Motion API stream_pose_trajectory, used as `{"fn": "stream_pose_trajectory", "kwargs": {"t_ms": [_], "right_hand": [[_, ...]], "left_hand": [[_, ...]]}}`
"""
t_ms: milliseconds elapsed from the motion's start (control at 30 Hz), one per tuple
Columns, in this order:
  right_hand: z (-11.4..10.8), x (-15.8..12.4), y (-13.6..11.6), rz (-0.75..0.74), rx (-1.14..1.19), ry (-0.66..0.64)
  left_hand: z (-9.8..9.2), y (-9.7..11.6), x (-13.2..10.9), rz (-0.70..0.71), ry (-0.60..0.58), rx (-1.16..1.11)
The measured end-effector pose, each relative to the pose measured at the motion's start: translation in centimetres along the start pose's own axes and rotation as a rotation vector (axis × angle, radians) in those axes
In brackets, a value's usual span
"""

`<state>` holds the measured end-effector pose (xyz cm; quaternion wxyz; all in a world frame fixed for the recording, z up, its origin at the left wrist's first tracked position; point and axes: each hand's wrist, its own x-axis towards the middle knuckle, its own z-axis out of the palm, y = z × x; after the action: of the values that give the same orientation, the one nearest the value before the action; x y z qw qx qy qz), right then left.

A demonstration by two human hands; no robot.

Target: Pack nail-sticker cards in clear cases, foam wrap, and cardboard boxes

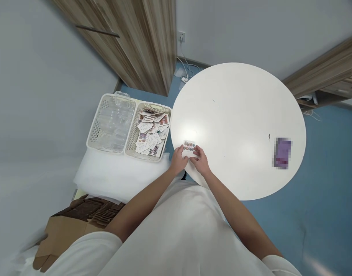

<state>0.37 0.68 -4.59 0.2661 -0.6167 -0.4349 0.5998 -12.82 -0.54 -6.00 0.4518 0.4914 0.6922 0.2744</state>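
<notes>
A small white card (189, 145) printed with two rows of colourful oval nail shapes is held near the table's front left edge. My left hand (178, 161) grips its left side between thumb and fingers. On the opposite side, my right hand (201, 163) pinches the right edge, with fingers bent around it. Something pale lies below the card between the thumbs; what it is I cannot make out. Under both hands is the round white table (236, 103).
Left of the table, a white basket (130, 153) has clear plastic cases (112, 122) in one compartment and similar printed cards (151, 132) in the other. White wrapping sheet (112, 172) and a cardboard box (63, 234) are nearer me. A blurred purple item (282, 153) lies at the table's right.
</notes>
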Motion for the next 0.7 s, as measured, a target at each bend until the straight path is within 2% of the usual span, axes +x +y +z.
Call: {"fn": "stream_pose_trajectory", "kwargs": {"t_ms": [167, 400, 700], "right_hand": [[0.5, 1.1, -1.2, -0.008, -0.003, -0.023], [-0.2, 0.7, -1.7, -0.012, 0.019, -0.098], [-1.1, 1.1, -0.6, -0.060, 0.158, -0.163]], "left_hand": [[-1.0, 0.0, 1.6, -0.019, 0.041, -0.034], [-1.0, -0.2, 1.2, -0.017, 0.057, -0.099], [-0.7, -1.1, 1.2, 0.001, 0.142, -0.195]]}}
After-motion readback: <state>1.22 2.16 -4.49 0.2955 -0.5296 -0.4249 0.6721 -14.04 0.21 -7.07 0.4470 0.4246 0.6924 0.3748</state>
